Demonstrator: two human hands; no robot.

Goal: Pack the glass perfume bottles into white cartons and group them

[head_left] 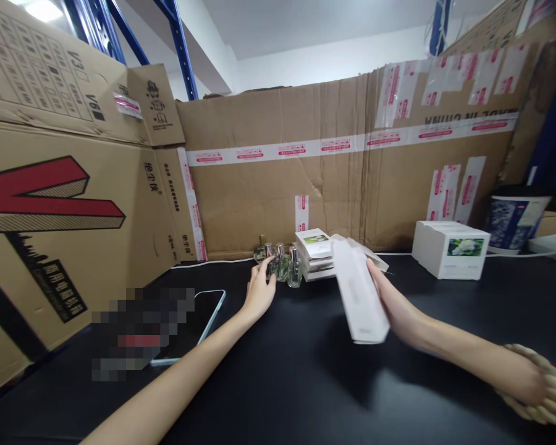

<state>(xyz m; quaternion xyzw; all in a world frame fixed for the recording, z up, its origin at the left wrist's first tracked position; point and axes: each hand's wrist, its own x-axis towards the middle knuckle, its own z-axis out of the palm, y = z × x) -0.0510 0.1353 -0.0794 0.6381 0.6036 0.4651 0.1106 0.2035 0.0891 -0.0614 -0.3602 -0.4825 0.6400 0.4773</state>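
While right fingers [376,273] grip a carton [359,293], left fingers [261,272] at bottles [294,271], grip unclear, stacked boxes [315,245] between

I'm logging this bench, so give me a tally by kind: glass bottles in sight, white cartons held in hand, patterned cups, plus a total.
Glass bottles: 4 (more may be hidden behind the left hand)
White carton in the right hand: 1
Patterned cup: 1
Total: 6

Black tabletop [301,383] lies open in front of the stack of small boxes [317,264]; behind it, a cardboard wall [269,204] blocks passage. Glass bottles [283,268] crowd its left side; a tilted white carton [360,296] bars its right.
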